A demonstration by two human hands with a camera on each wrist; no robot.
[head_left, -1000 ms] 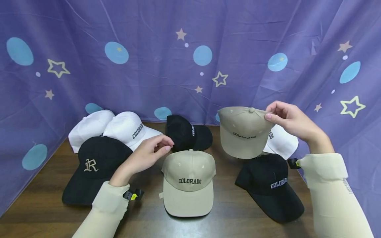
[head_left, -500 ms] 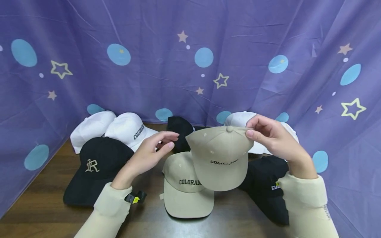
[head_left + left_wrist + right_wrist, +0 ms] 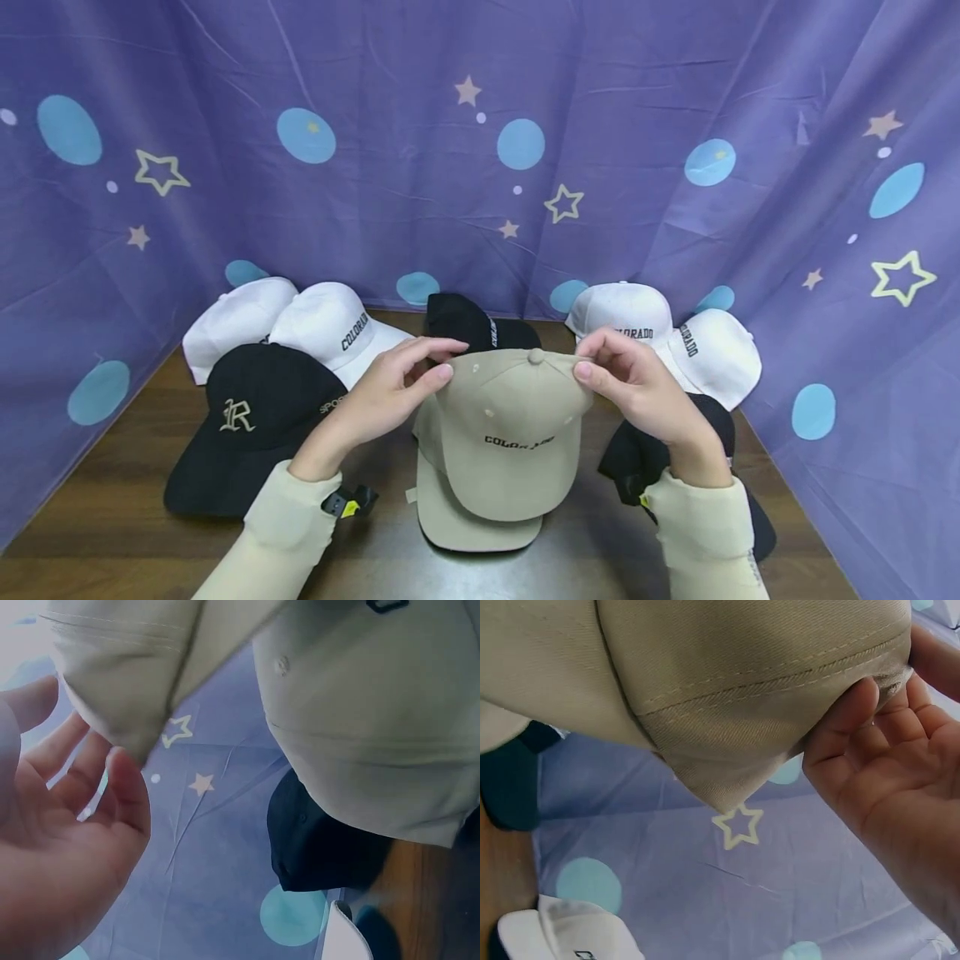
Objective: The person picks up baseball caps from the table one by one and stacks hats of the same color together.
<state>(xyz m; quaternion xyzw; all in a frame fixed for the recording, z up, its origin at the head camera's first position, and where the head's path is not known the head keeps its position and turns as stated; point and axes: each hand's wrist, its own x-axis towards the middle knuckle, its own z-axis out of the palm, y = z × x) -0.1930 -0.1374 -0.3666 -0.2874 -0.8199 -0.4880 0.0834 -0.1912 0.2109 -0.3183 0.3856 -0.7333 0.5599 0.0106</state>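
My right hand (image 3: 641, 387) pinches the upper right edge of a beige cap (image 3: 517, 400), held tilted in the air with its brim hanging down. It overlaps a second beige cap (image 3: 480, 537) on the table, covering most of it. At the held cap's upper left edge is my left hand (image 3: 382, 396), thumb and fingers apart. In the left wrist view the left hand (image 3: 71, 825) has loosely bent fingers beside the cap's cloth (image 3: 120, 690); a firm grip does not show. The right wrist view shows the right hand (image 3: 900, 757) holding the cap's rim cloth (image 3: 735, 742).
A black cap with an R (image 3: 251, 433) and two white caps (image 3: 330, 325) (image 3: 236, 321) lie left. Behind the beige caps is a black cap (image 3: 457, 321). Two more white caps (image 3: 626, 308) (image 3: 723, 358) and a black cap (image 3: 761, 517) are on the right. A purple curtain (image 3: 412, 208) hangs behind the table (image 3: 90, 517).
My right hand has carried the beige cap left and down, from above the right-hand caps to over the middle beige cap. My left hand has shifted slightly right and is now at the cap's edge.
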